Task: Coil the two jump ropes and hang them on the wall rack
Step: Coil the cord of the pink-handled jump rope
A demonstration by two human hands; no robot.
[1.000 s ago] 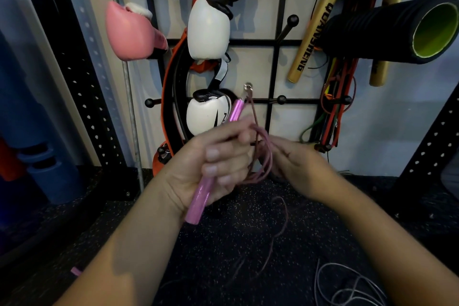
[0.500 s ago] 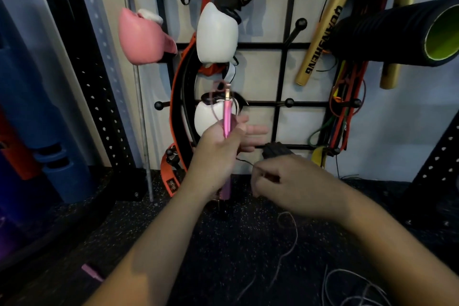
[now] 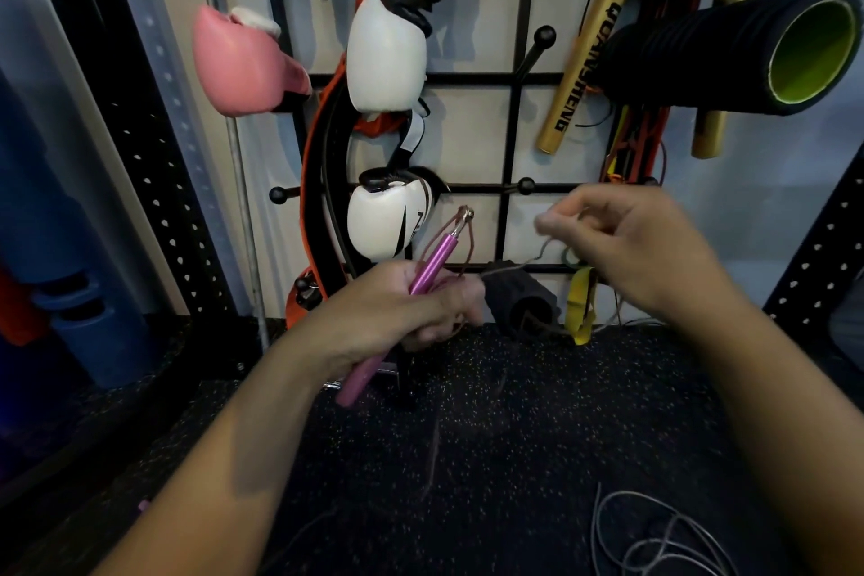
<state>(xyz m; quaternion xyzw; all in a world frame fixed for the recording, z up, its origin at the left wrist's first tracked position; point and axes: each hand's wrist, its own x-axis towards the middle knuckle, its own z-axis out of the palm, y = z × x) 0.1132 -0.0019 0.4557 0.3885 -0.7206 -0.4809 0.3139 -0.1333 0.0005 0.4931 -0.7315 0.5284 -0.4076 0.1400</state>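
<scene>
At the far left, blue cylindrical rollers (image 3: 70, 295) are seen standing beside a black perforated steel upright (image 3: 154, 182). On the black wire grid wall rack (image 3: 509, 131), a pink boxing glove (image 3: 243, 61) is hung at the left, and two white boxing gloves (image 3: 385, 56) are hung one above the other just to its right. Below and in front of them, the left hand (image 3: 397, 318) is curled around the pink metallic handle of a jump rope (image 3: 421, 276), which is held tilted, with its silver tip up and to the right; loops of its thin pink cord are gathered in the same hand. Further right, the cord (image 3: 537, 257) is pinched between the fingertips of the right hand (image 3: 640, 248), which is raised in front of the rack. A ribbed black foam roller with a green core (image 3: 729, 51) is mounted at the upper right. On the speckled black rubber floor (image 3: 514, 458), at the lower right, a grey jump rope cord (image 3: 654, 543) is lying in loose loops, well apart from both hands.
</scene>
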